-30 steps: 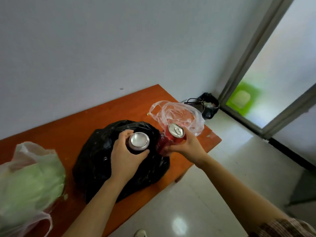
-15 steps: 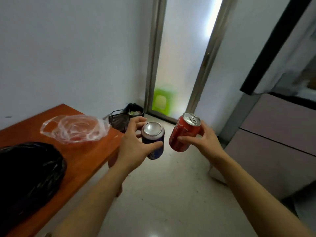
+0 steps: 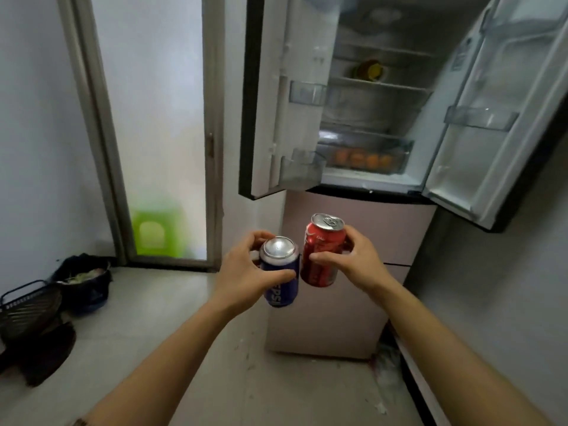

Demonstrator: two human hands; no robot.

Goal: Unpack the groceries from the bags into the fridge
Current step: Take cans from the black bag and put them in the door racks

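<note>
My left hand (image 3: pixel 242 272) grips a blue soda can (image 3: pixel 281 273), held upright at the middle of the view. Right beside it, my right hand (image 3: pixel 356 262) holds a red soda can (image 3: pixel 321 256), tilted slightly left. Both cans hang in the air in front of the fridge (image 3: pixel 362 182), below its upper compartment. The fridge's two upper doors stand wide open, the left door (image 3: pixel 276 96) and the right door (image 3: pixel 491 112). Inside, orange fruits (image 3: pixel 362 159) lie in a clear drawer and a yellow item (image 3: pixel 370 70) sits on a shelf. No bags are in view.
Pink lower fridge drawers (image 3: pixel 353 229) are shut behind the cans. A frosted glass door (image 3: pixel 153 118) with a green shape behind it stands at the left. A black wire basket (image 3: pixel 27 305) and a dark bin (image 3: pixel 86 281) sit on the floor at the left.
My view has swung right from the orange table and bags to the open fridge. Both hands carried the two cans along, lifted off the table.
</note>
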